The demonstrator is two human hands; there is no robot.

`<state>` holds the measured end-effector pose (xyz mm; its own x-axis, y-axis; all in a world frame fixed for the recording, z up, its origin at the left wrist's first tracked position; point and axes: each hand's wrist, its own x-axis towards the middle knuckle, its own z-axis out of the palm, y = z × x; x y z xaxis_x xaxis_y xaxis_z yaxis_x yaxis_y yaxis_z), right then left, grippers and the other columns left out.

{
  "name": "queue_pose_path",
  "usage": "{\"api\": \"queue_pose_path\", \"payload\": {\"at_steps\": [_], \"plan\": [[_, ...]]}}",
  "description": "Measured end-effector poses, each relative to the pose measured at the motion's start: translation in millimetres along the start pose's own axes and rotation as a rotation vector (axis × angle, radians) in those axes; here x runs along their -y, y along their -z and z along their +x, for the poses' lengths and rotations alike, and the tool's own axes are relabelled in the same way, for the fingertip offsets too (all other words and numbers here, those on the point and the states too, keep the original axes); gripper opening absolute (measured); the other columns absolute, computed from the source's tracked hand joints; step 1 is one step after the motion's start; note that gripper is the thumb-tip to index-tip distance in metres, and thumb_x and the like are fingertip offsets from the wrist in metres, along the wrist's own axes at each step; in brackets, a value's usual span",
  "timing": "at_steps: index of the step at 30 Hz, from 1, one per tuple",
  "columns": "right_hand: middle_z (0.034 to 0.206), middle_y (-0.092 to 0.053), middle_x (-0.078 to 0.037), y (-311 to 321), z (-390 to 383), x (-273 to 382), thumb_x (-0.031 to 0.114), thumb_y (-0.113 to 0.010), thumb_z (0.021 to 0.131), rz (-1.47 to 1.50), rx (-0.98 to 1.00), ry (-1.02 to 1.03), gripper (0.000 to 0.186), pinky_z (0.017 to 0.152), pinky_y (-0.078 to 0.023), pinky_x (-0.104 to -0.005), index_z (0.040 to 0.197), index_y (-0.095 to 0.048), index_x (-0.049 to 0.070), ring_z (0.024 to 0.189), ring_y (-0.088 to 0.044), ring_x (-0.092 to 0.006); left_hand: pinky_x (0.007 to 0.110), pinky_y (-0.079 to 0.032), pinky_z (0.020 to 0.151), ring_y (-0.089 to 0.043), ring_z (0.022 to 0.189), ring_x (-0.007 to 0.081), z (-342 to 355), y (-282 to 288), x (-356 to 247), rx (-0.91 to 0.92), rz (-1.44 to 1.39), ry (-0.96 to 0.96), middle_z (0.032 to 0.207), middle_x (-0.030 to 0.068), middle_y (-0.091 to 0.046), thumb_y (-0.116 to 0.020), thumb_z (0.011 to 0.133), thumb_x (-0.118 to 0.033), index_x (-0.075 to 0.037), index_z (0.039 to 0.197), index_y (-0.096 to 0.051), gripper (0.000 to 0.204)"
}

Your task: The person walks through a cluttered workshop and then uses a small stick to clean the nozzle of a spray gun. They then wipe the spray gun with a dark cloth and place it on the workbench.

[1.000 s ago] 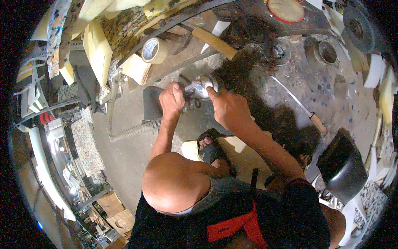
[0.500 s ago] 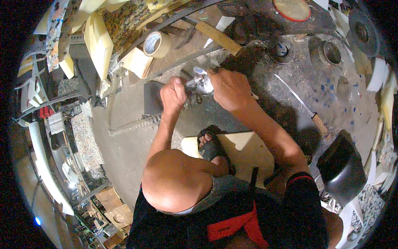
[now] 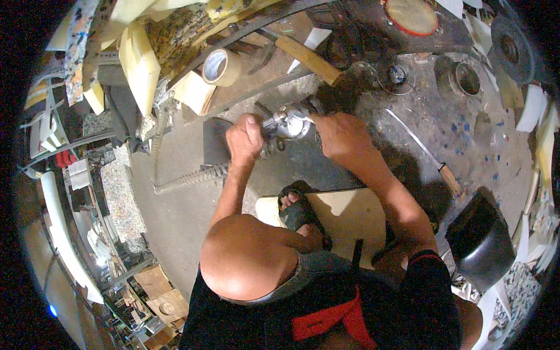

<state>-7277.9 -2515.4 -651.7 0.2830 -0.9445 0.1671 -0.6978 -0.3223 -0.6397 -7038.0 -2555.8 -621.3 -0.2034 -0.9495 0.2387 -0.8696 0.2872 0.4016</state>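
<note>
My left hand is a closed fist with the thumb up, around the end of a silver metal spray gun. Its front end and a pale rounded part lie between my two hands, low over the floor. A coiled hose runs along the floor up to it. Fingers curled, my right hand pinches a slim white tool whose tip meets the spray gun; most of this tool is hidden by the fingers.
A roll of tape and a wooden-handled hammer lie on a low shelf ahead. A long knife lies on the floor at right, near a black curved shell. My sandalled foot rests on a cream board.
My right hand has moved slightly right and down, away from my left hand, and more of the spray gun shows. The left hand stays nearly in place.
</note>
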Motion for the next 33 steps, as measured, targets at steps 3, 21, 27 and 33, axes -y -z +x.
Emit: {"api": "queue_pose_path", "payload": {"at_steps": [3,21,27,33], "plan": [[0.065,-0.060,-0.012,-25,11,-10,0.014,-0.047,0.089,0.494,-0.013,-0.076,0.015,0.045,-0.046,-0.0371,0.092,-0.058,0.004,0.052,-0.059,-0.0253,0.044,-0.046,0.060,-0.058,0.064,0.0405,1,-1,-1,-0.037,0.009,-0.032,0.067,0.0191,-0.057,-0.035,0.096,-0.033,-0.005,0.077,-0.061,0.043],[0.061,-0.053,-0.003,-61,0,24,0.008,-0.045,0.093,0.653,-0.264,-0.186,0.020,0.041,-0.037,-0.0265,0.103,-0.061,0.001,0.047,-0.048,-0.0108,0.044,-0.046,0.062,-0.058,0.065,0.0415,2,1,-5,-0.003,-0.046,0.028,0.068,0.0201,-0.057,-0.037,0.095,-0.032,-0.003,0.078,-0.061,0.042],[0.063,-0.049,0.000,-69,-14,56,0.017,-0.043,0.098,1.549,-0.093,-0.697,0.024,0.041,-0.035,-0.0235,0.109,-0.057,0.001,0.046,-0.043,-0.0079,0.044,-0.046,0.062,-0.059,0.067,0.0411,1,3,-7,0.009,-0.028,0.010,0.070,0.0203,-0.059,-0.036,0.096,-0.030,-0.003,0.080,-0.062,0.041],[0.062,-0.048,0.000,-81,-5,76,0.018,-0.042,0.099,1.647,-0.029,-0.721,0.024,0.037,-0.033,-0.0234,0.111,-0.056,0.002,0.043,-0.040,-0.0065,0.045,-0.045,0.061,-0.058,0.064,0.0413,1,3,-9,0.011,0.004,0.045,0.066,0.0206,-0.058,-0.034,0.096,-0.033,-0.002,0.078,-0.063,0.045]]}}
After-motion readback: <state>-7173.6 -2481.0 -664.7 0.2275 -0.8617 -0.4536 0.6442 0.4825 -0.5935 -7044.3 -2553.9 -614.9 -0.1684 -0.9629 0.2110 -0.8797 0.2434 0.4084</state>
